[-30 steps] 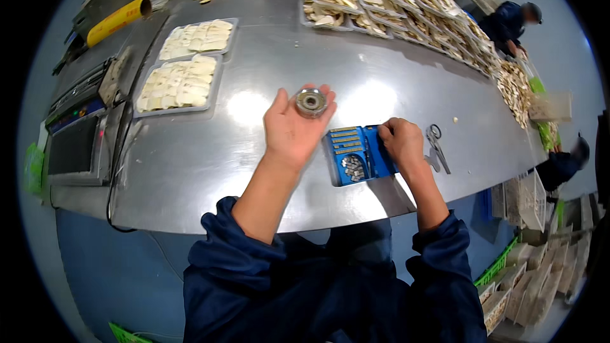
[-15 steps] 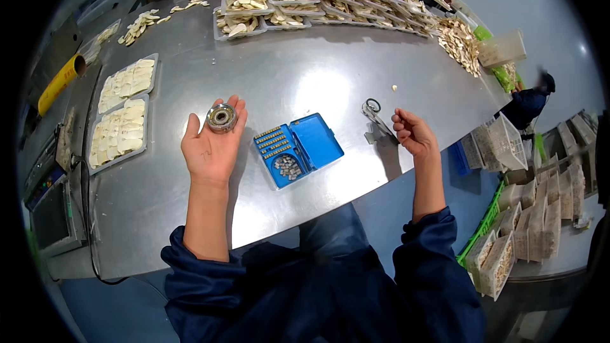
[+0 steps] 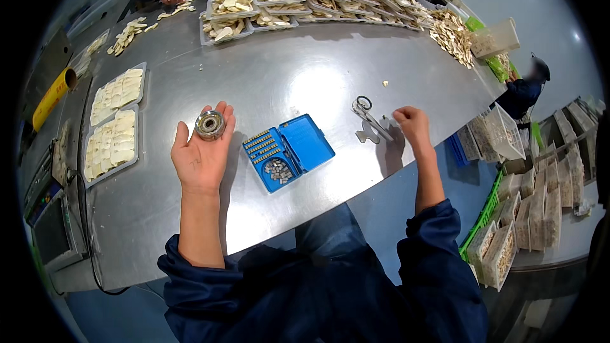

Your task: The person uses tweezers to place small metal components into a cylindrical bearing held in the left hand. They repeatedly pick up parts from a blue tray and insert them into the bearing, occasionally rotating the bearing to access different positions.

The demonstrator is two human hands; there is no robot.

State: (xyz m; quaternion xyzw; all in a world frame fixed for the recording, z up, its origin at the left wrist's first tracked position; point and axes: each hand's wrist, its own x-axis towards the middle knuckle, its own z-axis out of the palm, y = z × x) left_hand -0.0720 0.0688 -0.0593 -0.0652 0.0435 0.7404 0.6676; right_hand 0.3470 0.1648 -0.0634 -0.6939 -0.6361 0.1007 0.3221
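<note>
a: the right hand [image 3: 416,127] is off the blue case [image 3: 307,143] now, unlike a second ago, and hovers near the scissors [image 3: 370,116].
b: holding anything?
a: cannot tell; its fingers are bunched narrow.
b: and the left hand [image 3: 203,160]?
a: wide, palm up, the round metal piece [image 3: 211,125] resting on its fingers, left of the case lying open on the counter [image 3: 254,70].

The round piece [image 3: 210,125] looks glossy metal, the case [image 3: 307,143] smooth plastic.
</note>
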